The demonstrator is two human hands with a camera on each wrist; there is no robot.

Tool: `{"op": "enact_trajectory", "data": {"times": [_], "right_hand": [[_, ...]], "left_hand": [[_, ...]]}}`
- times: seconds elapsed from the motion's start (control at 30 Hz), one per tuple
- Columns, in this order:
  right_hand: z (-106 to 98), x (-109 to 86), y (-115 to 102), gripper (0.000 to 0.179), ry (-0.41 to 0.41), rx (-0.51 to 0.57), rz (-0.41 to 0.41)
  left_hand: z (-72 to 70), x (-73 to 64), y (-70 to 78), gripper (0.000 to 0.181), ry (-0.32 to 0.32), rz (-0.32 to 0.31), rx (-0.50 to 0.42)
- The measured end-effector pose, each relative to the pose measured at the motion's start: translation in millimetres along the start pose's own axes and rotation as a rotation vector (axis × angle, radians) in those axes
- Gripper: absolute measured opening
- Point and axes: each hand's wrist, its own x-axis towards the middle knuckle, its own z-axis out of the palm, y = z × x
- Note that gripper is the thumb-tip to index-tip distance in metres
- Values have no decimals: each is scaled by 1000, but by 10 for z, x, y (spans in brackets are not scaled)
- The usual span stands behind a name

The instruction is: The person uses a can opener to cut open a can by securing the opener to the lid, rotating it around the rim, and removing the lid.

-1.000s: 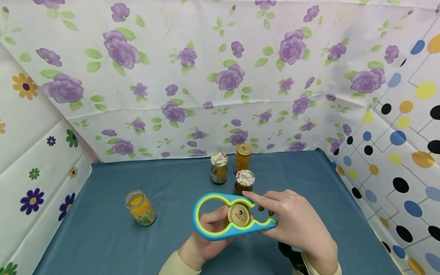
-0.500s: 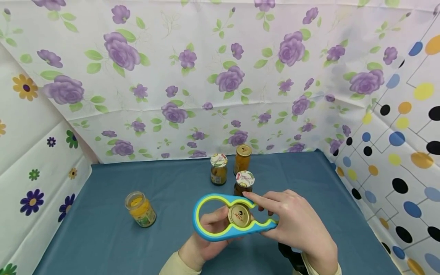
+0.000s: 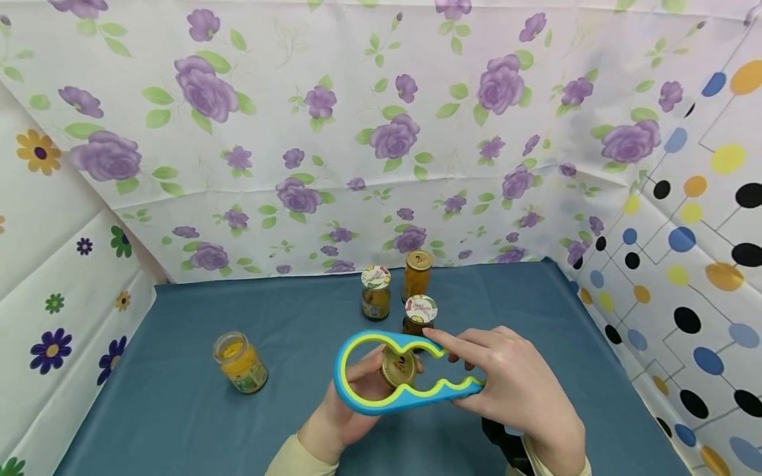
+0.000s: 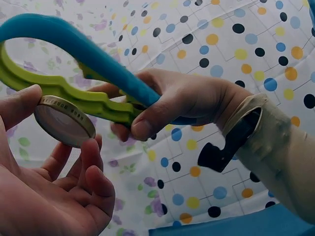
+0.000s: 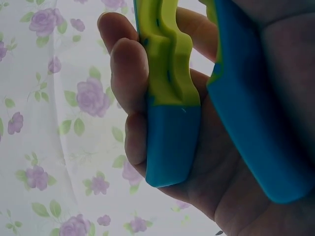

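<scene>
My left hand (image 3: 344,415) pinches a round gold jar lid (image 3: 397,367) by its rim between thumb and fingertips. In the left wrist view the loose lid (image 4: 64,121) is tilted, its pale inside facing the camera. My right hand (image 3: 516,378) grips a blue and lime-green jar opener (image 3: 443,393) by its two handles. In the head view the opener overlaps the lid, which now lies low between its arms; the left wrist view has the lid close beside the green inner edge. The right wrist view shows the handle ends (image 5: 172,145) against the palm.
A lidless glass jar (image 3: 241,363) with yellow contents stands at the left on the blue tablecloth (image 3: 178,410). Behind the hands stand a jar with a patterned lid (image 3: 376,294), a gold-lidded jar (image 3: 418,277) and a dark jar (image 3: 420,311). Patterned cloth walls enclose the table.
The left hand has shifted slightly left and down with the lid, which has come away from the opener's notches and tilted. The right hand and opener have barely moved.
</scene>
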Motion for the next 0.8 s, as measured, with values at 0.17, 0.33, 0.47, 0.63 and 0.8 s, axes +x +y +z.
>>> {"op": "enact_trajectory", "data": {"times": [0.17,0.33,0.47,0.63,0.8], "right_hand": [[-8,-7,0,93,3,-3,-5],[-16,-31,-7,94,13,-4,-6],[-20,-45,-13,95,15,0,-7],[-20,-51,-19,94,5,10,-11],[-26,-41,-25,93,4,22,-19]], "left_hand": [[-99,-146,113,31,86,35,67],[-249,-366,242,31,123,69,122],[-375,-573,333,25,194,74,188],[-526,-861,415,26,324,58,282],[-652,-1133,498,29,509,89,376]]}}
